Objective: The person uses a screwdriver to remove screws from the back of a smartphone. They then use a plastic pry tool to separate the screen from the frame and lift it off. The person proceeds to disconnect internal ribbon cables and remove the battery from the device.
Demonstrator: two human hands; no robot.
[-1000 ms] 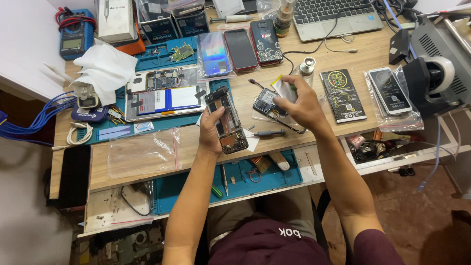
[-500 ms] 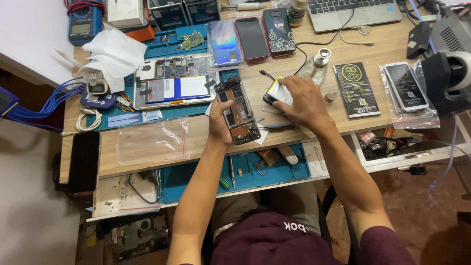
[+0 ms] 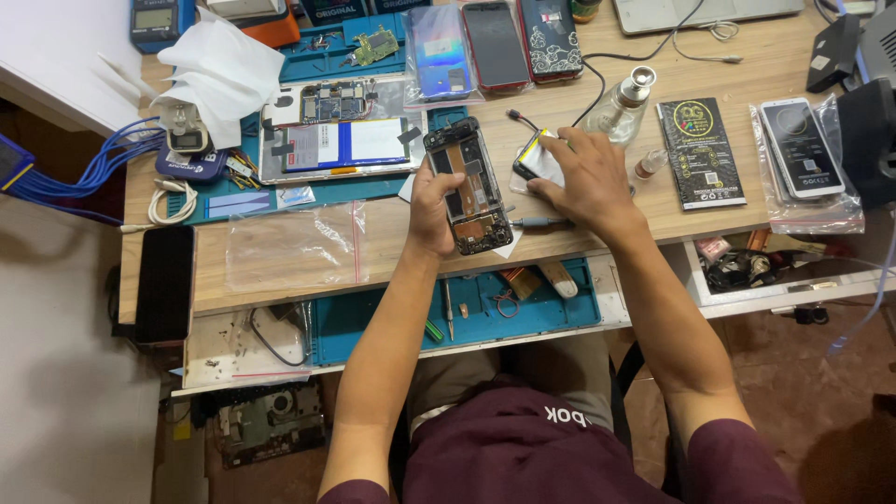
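An opened phone, its back off and its insides showing, was held in the left hand just above the centre of the frame. The fingers were curled round its left edge and lower end, so the hand was closed on it. Its long axis ran up and down the frame, leaning a little to the left at the top, with the lower end reaching the front edge of the table.

Just right of the phone, the right hand was laid palm down, fingers spread and half open, over a small flat part with a pale face and a yellow edge. The fingertips were pressed on it; whether it was gripped could not be told. The part was thus found to the upper right of the phone, close beside its top half, and nearer the right hand.

A thin tool was seen lying across the table under the right wrist, and a small glass bottle just above that hand.
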